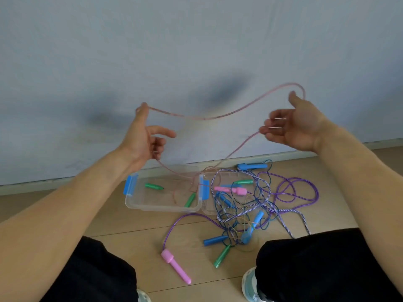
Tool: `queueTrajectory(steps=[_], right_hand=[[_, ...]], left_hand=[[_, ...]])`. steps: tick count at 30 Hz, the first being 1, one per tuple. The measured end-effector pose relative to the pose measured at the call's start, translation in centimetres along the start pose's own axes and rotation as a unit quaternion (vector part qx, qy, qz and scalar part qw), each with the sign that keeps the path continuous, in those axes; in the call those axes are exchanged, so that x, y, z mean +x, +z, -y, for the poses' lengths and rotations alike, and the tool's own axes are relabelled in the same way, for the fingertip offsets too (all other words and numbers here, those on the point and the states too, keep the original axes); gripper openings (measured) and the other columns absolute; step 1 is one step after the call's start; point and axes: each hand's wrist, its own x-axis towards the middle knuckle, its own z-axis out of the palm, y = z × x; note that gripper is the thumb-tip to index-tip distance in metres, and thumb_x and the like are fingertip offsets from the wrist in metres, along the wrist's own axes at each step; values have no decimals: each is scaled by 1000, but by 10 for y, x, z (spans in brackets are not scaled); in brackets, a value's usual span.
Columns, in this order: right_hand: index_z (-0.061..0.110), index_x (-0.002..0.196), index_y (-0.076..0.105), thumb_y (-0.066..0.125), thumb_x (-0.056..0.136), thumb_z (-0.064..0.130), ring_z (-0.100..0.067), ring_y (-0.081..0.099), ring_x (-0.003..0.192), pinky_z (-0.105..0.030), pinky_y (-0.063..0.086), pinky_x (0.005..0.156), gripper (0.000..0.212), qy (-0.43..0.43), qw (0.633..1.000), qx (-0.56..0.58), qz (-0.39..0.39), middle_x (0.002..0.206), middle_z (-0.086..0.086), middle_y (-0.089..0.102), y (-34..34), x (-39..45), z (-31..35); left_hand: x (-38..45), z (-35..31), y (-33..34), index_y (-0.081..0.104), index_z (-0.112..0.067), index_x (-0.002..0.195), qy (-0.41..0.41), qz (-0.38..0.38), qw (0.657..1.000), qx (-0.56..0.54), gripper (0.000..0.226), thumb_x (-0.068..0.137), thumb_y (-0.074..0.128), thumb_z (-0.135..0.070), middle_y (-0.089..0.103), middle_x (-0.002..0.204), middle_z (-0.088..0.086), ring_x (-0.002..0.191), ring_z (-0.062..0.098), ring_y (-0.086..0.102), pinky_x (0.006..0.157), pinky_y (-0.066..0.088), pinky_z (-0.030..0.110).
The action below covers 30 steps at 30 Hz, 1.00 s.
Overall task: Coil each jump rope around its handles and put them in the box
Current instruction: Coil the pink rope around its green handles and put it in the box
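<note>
I hold the pink rope (209, 117) up before the wall (196, 40). My left hand (145, 136) pinches it at the thumb, lower fingers curled on the strand running down. My right hand (292, 125) lies palm up, fingers loosely bent, the rope looped over the thumb and passing the fingertips. Both ends drop toward the box (130, 203) at 6 o'clock, where two green handles (153, 185) lie. The tangle (244, 205) of other ropes sits at its 3 o'clock, touching it.
</note>
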Motion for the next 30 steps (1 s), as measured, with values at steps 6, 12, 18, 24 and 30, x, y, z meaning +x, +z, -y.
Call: queueTrajectory(steps=[6,12,18,24,30], right_hand=[[-1,82,60,12,97,65,-39,71,75,-46,60,74,83,7,972,1,237,72,-21,67,77,-16,-18],[16,63,56,70,85,28,-11,16,45,-22,17,44,29,-42,962,-239,129,52,6,21,39,-3,2],[13,89,74,73,75,-4,-12,52,54,-26,41,61,21,-153,765,-599,-180,68,-3,59,-51,32,-17],[-1,98,57,33,104,39,-36,62,80,-43,57,64,47,66,932,-247,-258,101,-22,65,-91,39,-48],[10,73,53,18,95,68,-16,59,56,-21,49,40,71,167,949,204,-175,58,0,53,-92,12,-60]], left_hand=[[-19,10,54,60,7,121,16,262,964,25,99,93,0,-67,66,109,33,102,35,67,95,46,37],[-11,24,28,64,-1,80,6,47,998,31,76,102,18,-57,71,72,18,65,31,70,64,58,38],[12,40,-95,32,-22,62,-110,-133,976,133,45,101,46,-39,21,40,-6,30,12,18,40,15,17],[-14,55,-128,42,-15,69,-154,-240,936,-207,48,102,33,-48,48,64,4,78,28,66,79,50,46],[-24,42,-126,53,-12,74,-166,-248,954,-27,35,85,64,-44,36,52,2,38,18,24,46,33,26]])
